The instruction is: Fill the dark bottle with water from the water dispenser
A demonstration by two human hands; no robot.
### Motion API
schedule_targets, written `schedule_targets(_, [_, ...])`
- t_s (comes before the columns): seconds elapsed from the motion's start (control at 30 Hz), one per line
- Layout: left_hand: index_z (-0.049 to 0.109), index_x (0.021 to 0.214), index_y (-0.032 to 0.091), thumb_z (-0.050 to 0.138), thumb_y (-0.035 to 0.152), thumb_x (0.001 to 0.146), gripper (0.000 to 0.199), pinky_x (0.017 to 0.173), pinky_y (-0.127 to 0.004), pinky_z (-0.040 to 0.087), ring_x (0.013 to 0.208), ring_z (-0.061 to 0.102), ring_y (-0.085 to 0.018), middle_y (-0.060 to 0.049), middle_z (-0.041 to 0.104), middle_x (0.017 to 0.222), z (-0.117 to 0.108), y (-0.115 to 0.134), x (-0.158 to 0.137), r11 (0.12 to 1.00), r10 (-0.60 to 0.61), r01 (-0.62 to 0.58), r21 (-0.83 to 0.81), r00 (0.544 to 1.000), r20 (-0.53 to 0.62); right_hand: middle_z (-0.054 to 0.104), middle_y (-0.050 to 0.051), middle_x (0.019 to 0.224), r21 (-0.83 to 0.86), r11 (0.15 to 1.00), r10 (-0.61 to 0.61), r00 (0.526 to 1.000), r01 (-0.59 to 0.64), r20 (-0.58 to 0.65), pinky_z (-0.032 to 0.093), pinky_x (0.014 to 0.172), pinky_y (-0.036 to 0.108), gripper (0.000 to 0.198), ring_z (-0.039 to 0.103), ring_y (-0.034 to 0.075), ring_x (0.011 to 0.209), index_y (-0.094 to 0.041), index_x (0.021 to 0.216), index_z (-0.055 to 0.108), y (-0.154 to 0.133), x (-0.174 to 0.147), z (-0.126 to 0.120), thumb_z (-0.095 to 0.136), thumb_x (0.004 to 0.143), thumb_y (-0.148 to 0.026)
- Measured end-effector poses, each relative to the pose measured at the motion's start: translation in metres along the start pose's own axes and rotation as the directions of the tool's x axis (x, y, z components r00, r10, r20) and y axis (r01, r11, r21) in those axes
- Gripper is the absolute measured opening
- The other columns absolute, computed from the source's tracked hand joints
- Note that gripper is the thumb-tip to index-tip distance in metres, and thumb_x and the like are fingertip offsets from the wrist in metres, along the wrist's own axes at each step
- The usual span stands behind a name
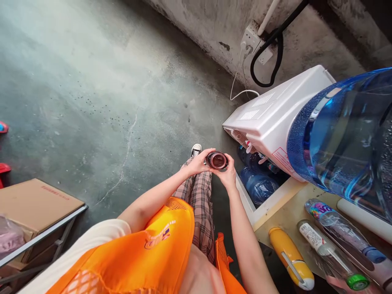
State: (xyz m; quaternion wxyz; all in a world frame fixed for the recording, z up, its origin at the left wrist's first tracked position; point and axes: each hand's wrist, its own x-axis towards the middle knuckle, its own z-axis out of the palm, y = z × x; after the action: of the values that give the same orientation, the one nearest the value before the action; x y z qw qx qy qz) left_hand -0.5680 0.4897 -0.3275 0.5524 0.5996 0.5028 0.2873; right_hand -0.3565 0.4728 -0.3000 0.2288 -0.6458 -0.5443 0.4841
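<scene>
Down at the centre, a small dark round bottle with a reddish open mouth (217,160) sits up in the air between both hands, over the person's checked trouser legs. The left hand (199,161) wraps its side, fingers closed round it; the right hand (227,172) cups it from the other side, fingers curled on too. Below them, a bare grey concrete floor (92,90), cracked and speckled, runs to a stained concrete wall (214,24) carrying a white socket block (253,41) and a looping black cable (277,53). To the right, a white plastic water dispenser (275,110) carries a big blue translucent water jug (346,139), cut off by the frame edge. Nearer, a pale wooden worktop (284,212) holds a yellow bottle (290,257) and clear plastic bottles lying flat, partly cropped. Far left, a brown cardboard box (33,204) on a metal-edged shelf. Whether the dark bottle holds anything is hard to make out.
</scene>
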Motion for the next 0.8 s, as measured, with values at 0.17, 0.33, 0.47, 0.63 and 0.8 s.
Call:
schedule_targets(0.17, [0.047, 0.157, 0.016, 0.094, 0.043, 0.078, 0.096, 0.128, -0.053, 0.044, 0.149, 0.055, -0.037, -0.021, 0.057, 0.156, -0.003, -0.001, -0.003, 1.0, -0.005, 0.006, 0.017, 0.997, -0.08, 0.06, 0.016, 0.154, -0.028, 0.999, -0.025, 0.999, 0.024, -0.034, 0.055, 0.115, 0.047, 0.1, 0.062, 0.031, 0.14, -0.023, 0.152, 0.049, -0.011, 0.005, 0.003, 0.093, 0.07, -0.06])
schedule_targets(0.33, [0.046, 0.159, 0.018, 0.091, 0.041, 0.081, 0.093, 0.128, -0.052, 0.044, 0.149, 0.055, -0.035, -0.02, 0.057, 0.158, -0.01, -0.003, -0.008, 0.999, 0.007, -0.005, 0.046, 0.998, -0.055, 0.063, 0.015, 0.151, -0.046, 0.998, -0.048, 0.999, 0.048, 0.006, 0.055, 0.114, 0.047, 0.1, 0.065, 0.031, 0.136, -0.023, 0.153, 0.05, -0.016, 0.004, 0.008, 0.093, 0.071, -0.062])
schedule_targets(0.47, [0.046, 0.16, 0.019, 0.09, 0.043, 0.083, 0.092, 0.128, -0.053, 0.045, 0.15, 0.054, -0.035, -0.02, 0.057, 0.158, -0.015, -0.004, -0.012, 0.998, 0.029, -0.024, 0.062, 0.996, -0.082, 0.061, 0.017, 0.152, -0.066, 0.992, -0.106, 0.994, 0.104, -0.025, 0.053, 0.118, 0.048, 0.099, 0.063, 0.032, 0.139, -0.022, 0.155, 0.048, -0.019, 0.003, 0.011, 0.091, 0.074, -0.061])
schedule_targets(0.63, [0.043, 0.161, 0.019, 0.088, 0.048, 0.085, 0.093, 0.128, -0.054, 0.045, 0.148, 0.056, -0.036, -0.022, 0.057, 0.157, -0.018, -0.006, -0.013, 0.997, 0.066, -0.061, 0.048, 0.993, -0.101, 0.062, 0.015, 0.151, -0.055, 0.991, -0.123, 0.992, 0.122, 0.0, 0.053, 0.118, 0.049, 0.098, 0.064, 0.032, 0.138, -0.024, 0.153, 0.049, -0.022, 0.007, 0.013, 0.09, 0.074, -0.064])
schedule_targets(0.8, [0.02, 0.171, 0.022, 0.092, 0.062, 0.076, 0.126, 0.125, -0.056, 0.048, 0.149, 0.054, -0.038, -0.026, 0.038, 0.17, -0.027, -0.009, -0.011, 0.992, 0.124, -0.124, 0.009, 0.99, -0.066, 0.062, 0.015, 0.153, -0.025, 0.99, -0.136, 0.99, 0.137, 0.018, 0.051, 0.12, 0.049, 0.096, 0.063, 0.031, 0.14, -0.025, 0.153, 0.05, -0.022, 0.008, 0.014, 0.091, 0.075, -0.061])
